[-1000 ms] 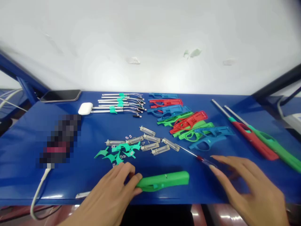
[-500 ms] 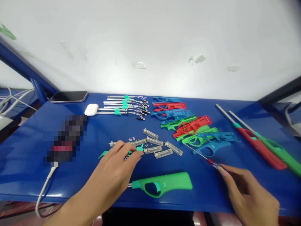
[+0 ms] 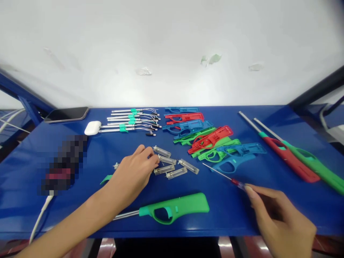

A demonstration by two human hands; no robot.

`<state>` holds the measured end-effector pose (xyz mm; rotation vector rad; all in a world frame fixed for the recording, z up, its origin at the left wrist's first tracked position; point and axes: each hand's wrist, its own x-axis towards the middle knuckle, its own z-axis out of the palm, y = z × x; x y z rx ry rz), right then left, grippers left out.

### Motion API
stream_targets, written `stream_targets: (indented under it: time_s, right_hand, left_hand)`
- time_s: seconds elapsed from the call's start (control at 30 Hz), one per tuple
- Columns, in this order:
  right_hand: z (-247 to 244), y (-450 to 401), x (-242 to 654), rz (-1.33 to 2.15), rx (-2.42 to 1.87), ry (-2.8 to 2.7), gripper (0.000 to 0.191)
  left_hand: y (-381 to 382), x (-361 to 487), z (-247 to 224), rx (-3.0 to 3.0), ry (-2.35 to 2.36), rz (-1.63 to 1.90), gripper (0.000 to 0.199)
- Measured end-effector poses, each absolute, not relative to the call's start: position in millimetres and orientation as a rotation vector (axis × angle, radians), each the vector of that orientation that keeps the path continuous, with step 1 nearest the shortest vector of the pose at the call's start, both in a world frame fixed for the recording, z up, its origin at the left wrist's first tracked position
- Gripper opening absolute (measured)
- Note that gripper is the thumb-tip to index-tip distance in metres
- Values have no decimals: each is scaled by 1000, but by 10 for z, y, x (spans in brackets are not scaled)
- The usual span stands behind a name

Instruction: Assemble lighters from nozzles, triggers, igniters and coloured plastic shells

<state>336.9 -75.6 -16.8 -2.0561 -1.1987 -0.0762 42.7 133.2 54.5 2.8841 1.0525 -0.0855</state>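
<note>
While a screwdriver is gripped by the right hand, with thumb and fingers closed on its handle, the left hand is held over the small parts in the middle of the bench. Its fingers are bent and bunched pretty close together, and whether anything is pinched in them can't be told, since the tips are turned away. Some clear tanks are scattered just beside those fingers, and a teal bit can be seen poking out past the other side of the wrist.

The screwdriver's tip is pointed up and left, just short of a messy pile of casings in blue, red and green. As for the green lighter, it's laid flat near the front edge, touched by neither hand, grip to the right, with the end of its rod hidden by the left forearm. Over on the right, a red lighter and a second green lighter are placed side by side. Wired rods are lined up at the back, with a white case and a phone set to their left
</note>
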Motion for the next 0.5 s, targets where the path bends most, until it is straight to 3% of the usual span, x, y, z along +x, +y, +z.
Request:
stream_targets:
  time_s: [0.4, 0.5]
  right_hand:
    - [23, -648, 3164, -177, -1775, -1540, 12]
    - [130, -589, 2942, -47, -1575, -1869, 28]
  left_hand:
    - [1302, 467, 562, 2765, 1102, 2, 28]
    - [1298, 440, 599, 2694, 1112, 110, 25]
